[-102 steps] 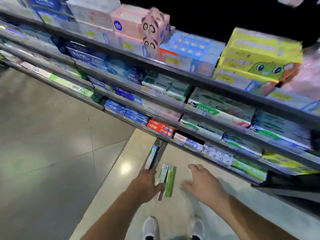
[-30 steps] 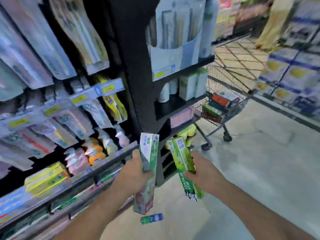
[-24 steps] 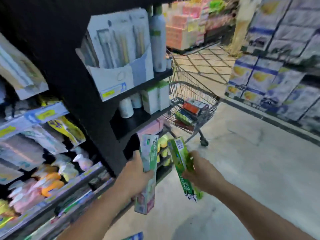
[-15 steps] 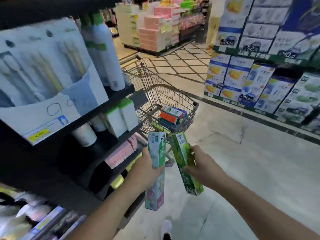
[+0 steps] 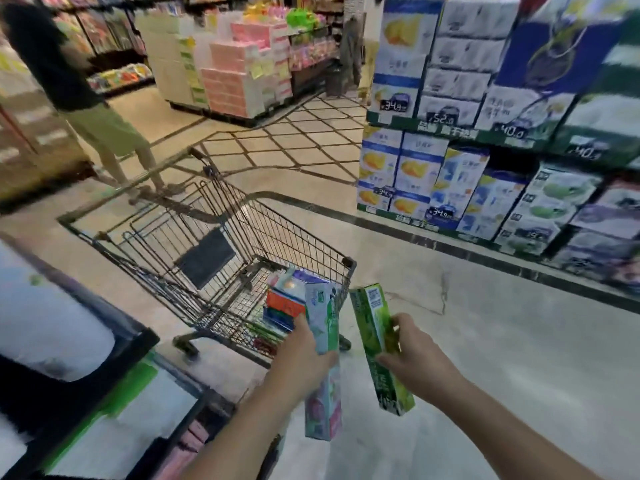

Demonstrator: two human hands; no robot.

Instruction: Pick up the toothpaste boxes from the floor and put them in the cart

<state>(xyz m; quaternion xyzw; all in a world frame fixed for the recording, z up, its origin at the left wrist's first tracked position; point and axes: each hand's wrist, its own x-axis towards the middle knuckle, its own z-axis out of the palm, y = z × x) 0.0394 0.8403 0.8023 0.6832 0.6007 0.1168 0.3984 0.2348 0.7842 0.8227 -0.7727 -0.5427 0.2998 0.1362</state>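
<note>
My left hand (image 5: 300,358) grips a pale green-and-pink toothpaste box (image 5: 322,327), held upright. My right hand (image 5: 412,355) grips a bright green toothpaste box (image 5: 372,317), tilted slightly, just right of the first. Both boxes hover at the near right corner of a wire shopping cart (image 5: 298,237). Several toothpaste boxes (image 5: 285,299), red, blue and white, lie stacked in the cart's near end behind my left hand.
A black shelf unit (image 5: 79,362) with white goods stands close on the left. Stacked tissue packs (image 5: 485,140) line the right side. A person (image 5: 86,98) stands beyond the cart at the upper left. Pale floor (image 5: 502,341) stretches to the right.
The view has swung from the shelves toward the cart, which is now close and right in front. Both hands still hold their boxes and have come up to the cart's near corner.
</note>
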